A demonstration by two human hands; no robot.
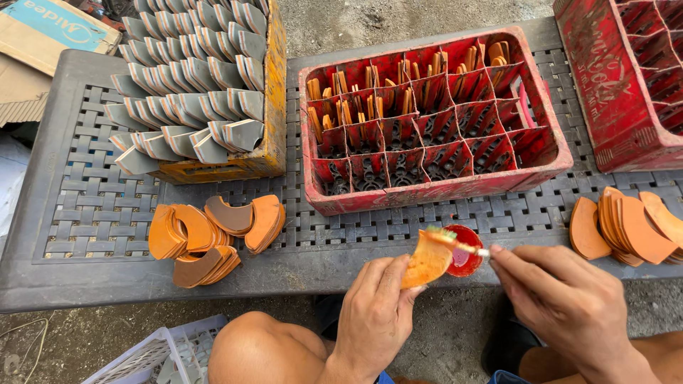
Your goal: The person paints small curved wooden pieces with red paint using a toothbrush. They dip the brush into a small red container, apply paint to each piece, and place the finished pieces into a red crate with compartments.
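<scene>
The left hand [373,313] fingers pinch a curved orange piece [425,262], and the right hand [562,299] fingers squeeze a small brush [459,244] touching it.

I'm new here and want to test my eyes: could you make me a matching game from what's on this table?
Things:
1. left hand
2. right hand
3. yellow crate
4. middle red crate

States:
A. holds a small brush
B. packed with grey curved pieces
C. holds an orange curved piece
D. orange pieces in its far compartments, near ones bare

Pairs: 1-C, 2-A, 3-B, 4-D
</scene>
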